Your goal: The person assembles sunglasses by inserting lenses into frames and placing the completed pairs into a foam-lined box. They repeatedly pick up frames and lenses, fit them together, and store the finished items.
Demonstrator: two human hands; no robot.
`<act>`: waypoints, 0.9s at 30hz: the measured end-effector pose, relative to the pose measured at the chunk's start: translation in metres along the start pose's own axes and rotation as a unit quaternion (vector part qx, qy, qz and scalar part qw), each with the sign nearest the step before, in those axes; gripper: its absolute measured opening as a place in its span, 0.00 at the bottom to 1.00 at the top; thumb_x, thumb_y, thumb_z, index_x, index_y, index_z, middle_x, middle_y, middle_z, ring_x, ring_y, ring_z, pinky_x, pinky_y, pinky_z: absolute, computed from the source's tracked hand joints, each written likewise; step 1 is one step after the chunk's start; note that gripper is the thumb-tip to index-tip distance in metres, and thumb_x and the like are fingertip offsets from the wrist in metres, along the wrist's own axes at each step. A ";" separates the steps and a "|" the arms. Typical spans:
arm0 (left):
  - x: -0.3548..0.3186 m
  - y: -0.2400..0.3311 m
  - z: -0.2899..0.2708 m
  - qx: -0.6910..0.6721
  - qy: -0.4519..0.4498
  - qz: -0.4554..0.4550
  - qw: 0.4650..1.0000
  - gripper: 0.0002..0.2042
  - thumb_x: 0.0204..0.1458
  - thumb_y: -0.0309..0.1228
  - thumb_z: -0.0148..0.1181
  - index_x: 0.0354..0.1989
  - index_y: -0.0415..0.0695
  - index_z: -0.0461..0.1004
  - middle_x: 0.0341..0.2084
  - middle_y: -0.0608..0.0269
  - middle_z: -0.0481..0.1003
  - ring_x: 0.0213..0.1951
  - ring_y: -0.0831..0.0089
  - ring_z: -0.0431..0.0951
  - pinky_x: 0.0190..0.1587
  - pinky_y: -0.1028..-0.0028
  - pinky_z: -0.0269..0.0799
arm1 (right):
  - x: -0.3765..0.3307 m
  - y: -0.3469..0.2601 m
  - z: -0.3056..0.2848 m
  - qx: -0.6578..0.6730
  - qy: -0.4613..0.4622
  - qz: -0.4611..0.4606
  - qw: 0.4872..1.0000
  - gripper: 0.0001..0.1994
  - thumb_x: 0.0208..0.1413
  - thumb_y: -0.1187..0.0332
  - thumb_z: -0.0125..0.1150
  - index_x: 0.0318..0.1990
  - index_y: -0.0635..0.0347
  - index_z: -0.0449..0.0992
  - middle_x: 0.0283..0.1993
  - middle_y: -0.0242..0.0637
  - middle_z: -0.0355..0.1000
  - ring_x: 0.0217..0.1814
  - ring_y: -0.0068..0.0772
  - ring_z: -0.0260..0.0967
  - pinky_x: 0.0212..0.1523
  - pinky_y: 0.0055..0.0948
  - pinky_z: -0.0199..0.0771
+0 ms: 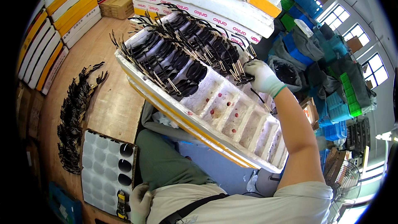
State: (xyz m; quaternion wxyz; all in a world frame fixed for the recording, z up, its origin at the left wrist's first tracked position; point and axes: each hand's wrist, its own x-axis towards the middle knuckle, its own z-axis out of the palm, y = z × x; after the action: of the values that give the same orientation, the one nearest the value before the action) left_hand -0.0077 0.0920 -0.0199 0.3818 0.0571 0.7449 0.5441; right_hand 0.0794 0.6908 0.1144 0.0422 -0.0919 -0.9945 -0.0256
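Observation:
My right hand (263,77), in a white glove with a green cuff, is closed on dark sunglasses (248,74) at the right side of a white foam tray (244,135). Rows of black sunglasses (166,60) with thin light-toned temples fill the tray's far half. The near compartments show bare foam with red spots. My left hand (141,201), also gloved, rests low beside my body, fingers loosely apart with nothing visible in them. Near it, a yellow-and-black hand tool (122,204) lies on a sheet of round grey lens pads (99,161), which carries three dark lenses (125,165).
A long heap of dark glasses parts (74,120) lies on the wooden table (112,108) at left. Stacked foam boxes (203,14) stand behind the tray, more (72,8) at far left. Blue and green crates (336,103) and a fan (346,182) are at right.

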 end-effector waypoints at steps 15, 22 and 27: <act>0.015 0.041 -0.019 0.079 -0.050 0.260 0.961 0.19 0.48 0.30 0.65 0.47 0.33 0.75 0.52 0.41 0.76 0.46 0.60 0.81 0.50 0.67 0.75 | -0.030 -0.206 -0.112 0.444 0.204 0.025 0.872 0.21 0.45 0.88 0.60 0.49 0.64 0.76 0.49 0.42 0.76 0.47 0.37 0.77 0.46 0.33 0.79; 0.004 0.158 -0.004 -0.104 -0.146 0.334 0.925 0.37 0.41 0.38 0.76 0.59 0.31 0.70 0.56 0.48 0.73 0.55 0.66 0.74 0.60 0.66 0.67 | -0.008 -0.365 -0.032 0.690 -0.215 -0.043 0.690 0.20 0.46 0.74 0.66 0.50 0.64 0.77 0.42 0.44 0.78 0.44 0.34 0.77 0.47 0.34 0.75; -0.014 0.106 -0.029 -0.354 -0.105 0.131 0.920 0.35 0.54 0.47 0.67 0.58 0.27 0.69 0.55 0.46 0.74 0.54 0.61 0.77 0.58 0.64 0.73 | 0.012 -0.399 -0.007 0.778 -0.413 0.008 0.473 0.23 0.50 0.77 0.69 0.56 0.67 0.74 0.49 0.35 0.77 0.51 0.25 0.73 0.57 0.29 0.73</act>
State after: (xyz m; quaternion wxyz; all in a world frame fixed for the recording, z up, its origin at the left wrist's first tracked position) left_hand -0.0514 0.1053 0.0808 0.3790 0.0721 0.4450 0.8081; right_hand -0.0060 0.3008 0.1054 -0.3189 -0.0288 -0.5069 0.8003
